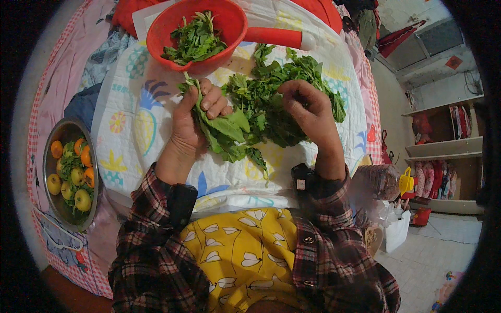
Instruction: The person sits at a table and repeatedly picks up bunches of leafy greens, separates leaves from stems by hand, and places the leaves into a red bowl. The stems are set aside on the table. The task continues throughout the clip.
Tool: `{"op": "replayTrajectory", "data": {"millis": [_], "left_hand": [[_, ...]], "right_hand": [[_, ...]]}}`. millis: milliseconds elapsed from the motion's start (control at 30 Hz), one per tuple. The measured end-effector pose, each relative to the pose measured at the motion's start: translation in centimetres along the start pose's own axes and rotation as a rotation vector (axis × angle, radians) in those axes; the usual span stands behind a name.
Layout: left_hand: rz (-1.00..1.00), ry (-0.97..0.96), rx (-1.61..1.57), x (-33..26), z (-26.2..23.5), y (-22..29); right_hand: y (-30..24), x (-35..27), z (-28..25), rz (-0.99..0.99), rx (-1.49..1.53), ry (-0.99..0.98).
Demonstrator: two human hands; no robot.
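Observation:
My left hand (190, 112) is wrapped round a small bunch of leafy greens (225, 130), its stems pointing up and its broad leaves hanging toward the right. Over the right side of a loose pile of greens (279, 112), my right hand (312, 110) is raised with its fingers curled and thumb and forefinger close together. Whether anything small is between those fingertips cannot be made out. Just beyond my left hand stands a red plastic bowl (237, 23) with a long handle, and in it lie cut or plucked greens (198, 39).
A padded white cloth with pineapple prints (130, 172) covers the work surface. At the left stands a metal basin (78, 221) with orange and yellow-green fruit and some greens. To the right are a large clear plastic jug (378, 181) and shelves (443, 148) holding clothes.

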State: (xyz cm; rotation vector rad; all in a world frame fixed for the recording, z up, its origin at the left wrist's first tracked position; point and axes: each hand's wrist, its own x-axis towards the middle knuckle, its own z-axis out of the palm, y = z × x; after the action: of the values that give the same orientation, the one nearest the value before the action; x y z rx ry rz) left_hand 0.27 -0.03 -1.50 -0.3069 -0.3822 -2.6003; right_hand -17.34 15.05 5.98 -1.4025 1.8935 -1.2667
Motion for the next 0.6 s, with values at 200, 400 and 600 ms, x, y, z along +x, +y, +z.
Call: {"op": "replayTrajectory", "data": {"millis": [200,400,600], "left_hand": [[-0.081,-0.062,0.054,0.07,-0.64,0.10],[-0.166,0.023,0.082,-0.22,-0.81,0.16],[-0.186,0.069,0.085,-0.20,-0.84,-0.13]], "right_hand": [[-0.22,0.51,-0.20,0.004,0.014,0.242],[-0.03,0.40,-0.51,-0.057,-0.115,0.231],[-0.18,0.00,-0.85,-0.090,-0.232,0.058]]}}
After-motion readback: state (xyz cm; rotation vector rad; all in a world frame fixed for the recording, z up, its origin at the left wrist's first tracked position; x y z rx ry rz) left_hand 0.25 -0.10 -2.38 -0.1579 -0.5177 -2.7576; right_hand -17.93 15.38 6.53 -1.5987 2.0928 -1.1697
